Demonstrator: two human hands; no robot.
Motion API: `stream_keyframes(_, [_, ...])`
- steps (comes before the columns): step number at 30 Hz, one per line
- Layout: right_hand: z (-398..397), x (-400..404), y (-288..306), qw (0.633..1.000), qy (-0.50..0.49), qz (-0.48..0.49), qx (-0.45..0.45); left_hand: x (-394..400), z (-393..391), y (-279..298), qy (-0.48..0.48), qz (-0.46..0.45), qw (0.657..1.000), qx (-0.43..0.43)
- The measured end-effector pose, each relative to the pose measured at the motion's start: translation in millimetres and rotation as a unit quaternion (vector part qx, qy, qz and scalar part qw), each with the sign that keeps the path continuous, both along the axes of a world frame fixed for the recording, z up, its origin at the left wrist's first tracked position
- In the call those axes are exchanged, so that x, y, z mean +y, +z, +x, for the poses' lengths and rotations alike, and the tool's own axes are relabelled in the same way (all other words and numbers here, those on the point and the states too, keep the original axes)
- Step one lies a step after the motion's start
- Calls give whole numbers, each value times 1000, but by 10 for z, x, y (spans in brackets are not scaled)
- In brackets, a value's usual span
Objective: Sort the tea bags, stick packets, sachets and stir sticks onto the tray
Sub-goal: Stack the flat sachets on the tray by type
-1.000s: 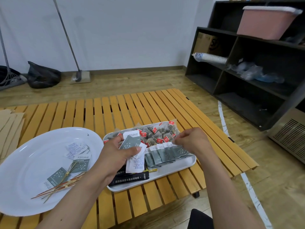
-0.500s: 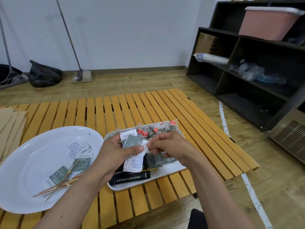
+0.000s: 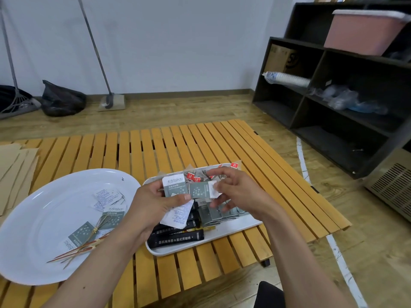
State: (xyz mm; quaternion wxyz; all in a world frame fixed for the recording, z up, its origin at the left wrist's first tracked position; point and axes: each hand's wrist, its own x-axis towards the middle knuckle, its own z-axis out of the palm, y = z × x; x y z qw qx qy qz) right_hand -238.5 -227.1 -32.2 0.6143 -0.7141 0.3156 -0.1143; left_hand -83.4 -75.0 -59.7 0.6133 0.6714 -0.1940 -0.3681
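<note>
Right now both hands meet above the tray (image 3: 249, 226) near the table's (image 3: 155, 150) front edge: the left hand (image 3: 153, 205) grips a fan of sachets (image 3: 175, 187), the right hand (image 3: 235, 192) pinches one grey sachet (image 3: 201, 190). Far slats lie bare.

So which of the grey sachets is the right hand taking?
The right hand pinches the grey sachet held up in the left hand's fan, not those on the plate.

You see grey-green star-speckled sachets (image 3: 201, 190), black stick packets (image 3: 178, 237) with white lettering, red-tagged tea bags (image 3: 193, 177), a white tray (image 3: 233, 230), and an orange slatted table (image 3: 155, 147).
</note>
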Motion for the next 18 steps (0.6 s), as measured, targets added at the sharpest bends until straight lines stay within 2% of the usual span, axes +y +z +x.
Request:
stream_keyframes(8, [-46,-112,-11,990,56,-131,18,30,65,26,2,3,1000,14])
stream_keyframes(11, [6,-83,-56,989,26,-143,2,26,27,41,-22,2,1000,13])
stream_keyframes(14, [61,-28,-46,996,-27,-86,-22,4,-14,32,-5,-7,1000,9])
stream_keyframes(18, [83,60,-43,998,-32,55,10,-28,-34,-5,47,-25,998,34])
